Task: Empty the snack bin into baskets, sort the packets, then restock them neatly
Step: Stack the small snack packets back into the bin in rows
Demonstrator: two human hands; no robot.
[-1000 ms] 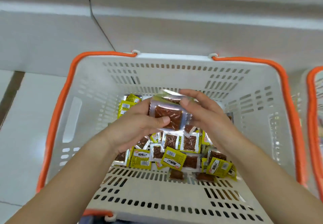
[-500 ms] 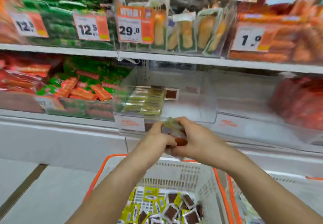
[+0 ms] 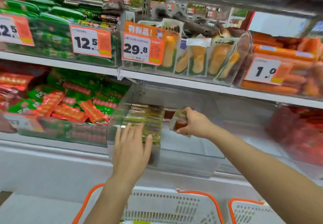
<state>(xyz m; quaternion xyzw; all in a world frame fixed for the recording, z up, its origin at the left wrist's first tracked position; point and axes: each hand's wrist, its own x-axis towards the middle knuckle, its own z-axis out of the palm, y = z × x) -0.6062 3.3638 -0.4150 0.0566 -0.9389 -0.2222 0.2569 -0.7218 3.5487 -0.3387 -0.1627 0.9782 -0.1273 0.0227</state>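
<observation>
The right hand (image 3: 194,122) holds a small stack of clear-wrapped brown snack packets (image 3: 178,121) in a curled grip inside the clear plastic shelf bin (image 3: 188,161). The left hand (image 3: 131,147), fingers spread wide, reaches toward the row of yellow-green packets (image 3: 148,119) standing in the bin's left part. Two white plastic baskets with orange rims (image 3: 174,204) sit below.

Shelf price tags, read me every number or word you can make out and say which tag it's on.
"12.5": white and orange tag, upper shelf.
"2.5", cut off by the frame: far left tag.
"有新品!" and "29.8": orange tag.
"1." then a blurred digit: right tag.
Fine print, packet labels and lower tags: too blurred.
</observation>
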